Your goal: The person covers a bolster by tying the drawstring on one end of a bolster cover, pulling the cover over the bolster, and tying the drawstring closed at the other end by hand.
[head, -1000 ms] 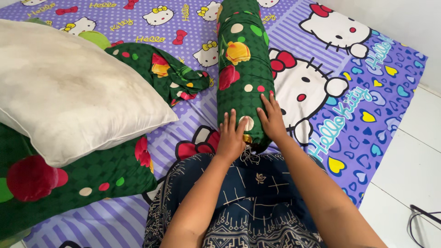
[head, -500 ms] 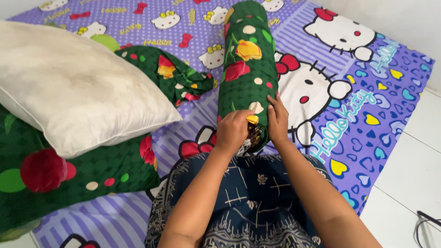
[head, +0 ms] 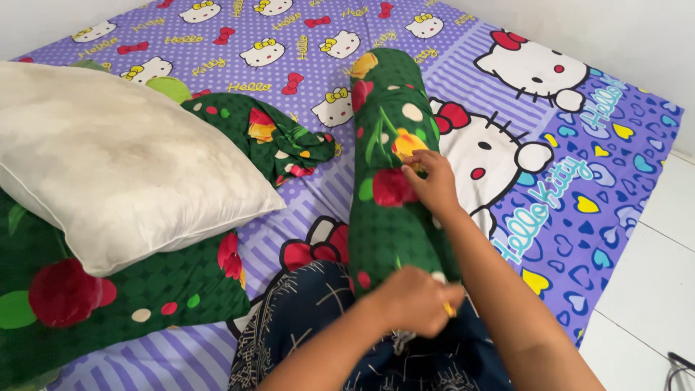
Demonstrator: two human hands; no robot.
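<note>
Bolster (head: pixel 387 174) (one, green floral) gripped by two hands, left (head: pixel 413 300) and right (head: pixel 431 181).

A long bolster (head: pixel 387 174) in a green floral cover lies lengthwise on the purple cartoon-cat bedsheet (head: pixel 579 181), nearer its right edge. The left hand (head: pixel 413 300) grips the bolster's near end at the lap; the right hand (head: pixel 431 181) pinches fabric midway along. Toward the left edge, a bare white pillow (head: pixel 116 166) rests on a green floral pillow (head: pixel 108 304), a crumpled green pillowcase (head: pixel 268 137) just beyond.
</note>
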